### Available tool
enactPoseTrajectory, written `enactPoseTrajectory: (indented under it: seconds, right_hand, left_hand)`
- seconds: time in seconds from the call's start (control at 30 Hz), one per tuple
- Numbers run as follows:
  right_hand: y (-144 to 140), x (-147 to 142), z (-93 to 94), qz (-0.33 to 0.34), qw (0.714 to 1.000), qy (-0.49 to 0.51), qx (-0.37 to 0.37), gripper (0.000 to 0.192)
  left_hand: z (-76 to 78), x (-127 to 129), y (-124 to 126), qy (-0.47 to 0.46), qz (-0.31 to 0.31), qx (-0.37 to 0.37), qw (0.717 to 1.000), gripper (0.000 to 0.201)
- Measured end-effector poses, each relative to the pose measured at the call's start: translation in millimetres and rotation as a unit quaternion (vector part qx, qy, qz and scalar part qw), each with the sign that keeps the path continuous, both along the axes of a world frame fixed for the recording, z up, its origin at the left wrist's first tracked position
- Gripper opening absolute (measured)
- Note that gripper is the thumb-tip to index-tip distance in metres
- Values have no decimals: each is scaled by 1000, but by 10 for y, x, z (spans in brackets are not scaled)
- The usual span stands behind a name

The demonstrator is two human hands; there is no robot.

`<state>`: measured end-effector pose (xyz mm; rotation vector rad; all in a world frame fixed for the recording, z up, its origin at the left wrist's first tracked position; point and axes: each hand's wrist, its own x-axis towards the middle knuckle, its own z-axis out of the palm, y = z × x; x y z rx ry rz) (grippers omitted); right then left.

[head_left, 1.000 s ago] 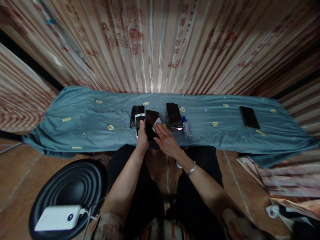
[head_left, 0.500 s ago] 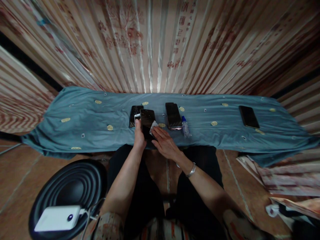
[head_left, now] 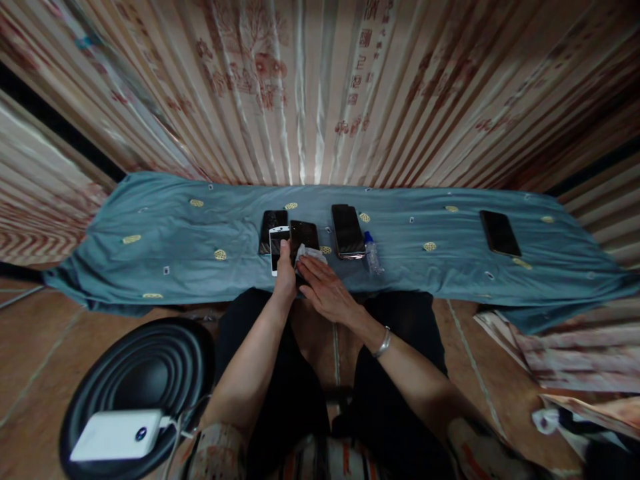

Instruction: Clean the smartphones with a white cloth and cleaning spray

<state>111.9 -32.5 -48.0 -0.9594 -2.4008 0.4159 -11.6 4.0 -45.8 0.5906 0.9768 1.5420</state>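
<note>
My left hand grips a dark smartphone by its left side, thumb along the edge, screen facing up. Against that screen my right hand presses a crumpled white wipe, which covers the phone's lower part. Just left of the held phone lies a white-framed phone, partly hidden by my left thumb. It overlaps a black phone with a speckled or cracked-looking screen. To the right a stack of dark phones lies beside a small clear bottle with a blue cap.
Another black phone lies far right on the blue-green cloth covering the long table. A pleated curtain hangs behind. At lower left, a white power bank with a cable rests on a round black ridged stool.
The held phone has shifted slightly right and uncovered more of the white-framed phone. The wipe has moved a little across the screen and looks more spread out.
</note>
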Motion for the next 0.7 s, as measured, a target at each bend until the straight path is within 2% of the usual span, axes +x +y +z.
enactPoseTrajectory:
  seconds: [0.23, 0.7]
  right_hand:
    - [-49, -31, 36, 29, 1000, -6, 0, 51]
    - [32, 84, -31, -26, 999, -14, 23, 52]
  left_hand:
    - [61, -74, 62, -35, 10, -24, 999, 53]
    - [152, -139, 83, -105, 66, -6, 992, 50]
